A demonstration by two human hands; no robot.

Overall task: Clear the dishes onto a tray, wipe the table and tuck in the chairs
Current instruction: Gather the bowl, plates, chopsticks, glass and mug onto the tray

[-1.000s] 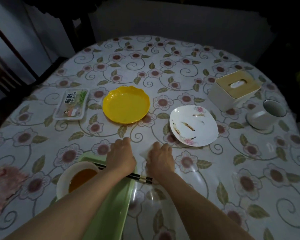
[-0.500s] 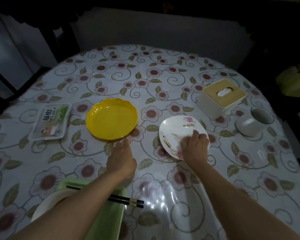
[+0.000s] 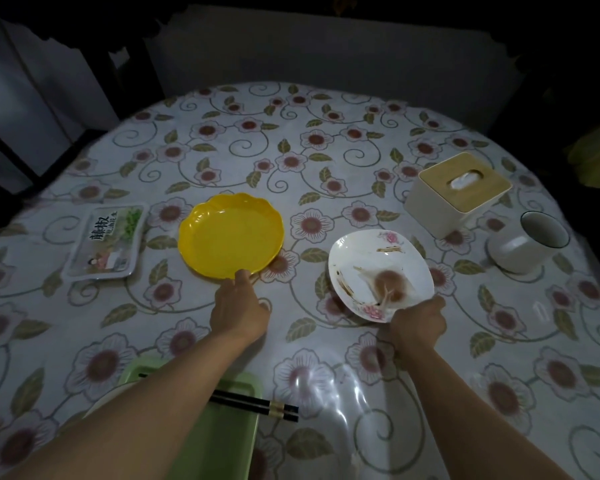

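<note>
On table, hands [image 3: 417,319] apparently gripping plates [image 3: 371,261].

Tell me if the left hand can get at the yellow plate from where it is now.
Probably yes. The left hand already has its fingers at the near rim of the yellow plate, and nothing lies between them. The plate looks empty, with bare tablecloth around that edge.

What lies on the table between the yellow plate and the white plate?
In the head view, nothing stands between the yellow plate and the white plate; only bare flowered tablecloth shows there.
</note>
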